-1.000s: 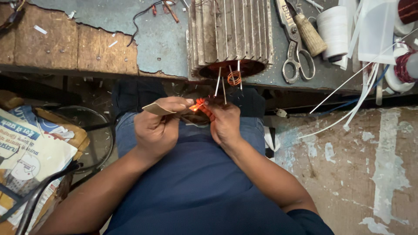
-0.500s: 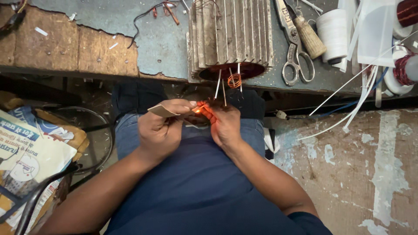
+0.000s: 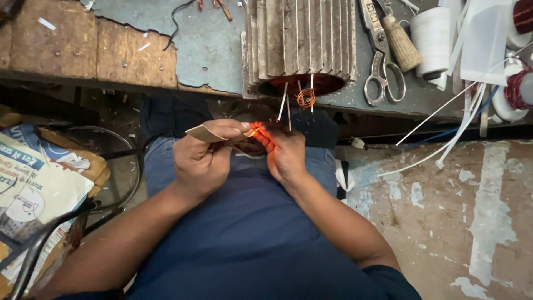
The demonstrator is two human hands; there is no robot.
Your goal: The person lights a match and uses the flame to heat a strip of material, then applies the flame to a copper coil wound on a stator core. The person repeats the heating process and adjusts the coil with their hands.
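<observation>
My left hand [image 3: 204,156] pinches a small tan strip of paper or sandpaper [image 3: 204,133] over my lap. My right hand [image 3: 284,151] is closed on thin copper wire [image 3: 254,131], its fingertips glowing orange-red where they meet the left hand. Just above the hands a ribbed grey motor stator [image 3: 300,39] lies on the bench edge. A small coil of copper wire [image 3: 306,98] and white sleeved leads [image 3: 283,103] hang from its open end toward my hands.
Scissors [image 3: 382,72], a wooden-handled tool [image 3: 400,40] and a spool of white thread [image 3: 432,34] lie on the worn bench [image 3: 111,44] at right. White strips [image 3: 444,139] trail off the edge. Printed papers [image 3: 33,183] lie at left, patchy concrete floor [image 3: 455,222] at right.
The hands stay together over my lap with only slight shifts of the fingers. Nothing was picked up or let go.
</observation>
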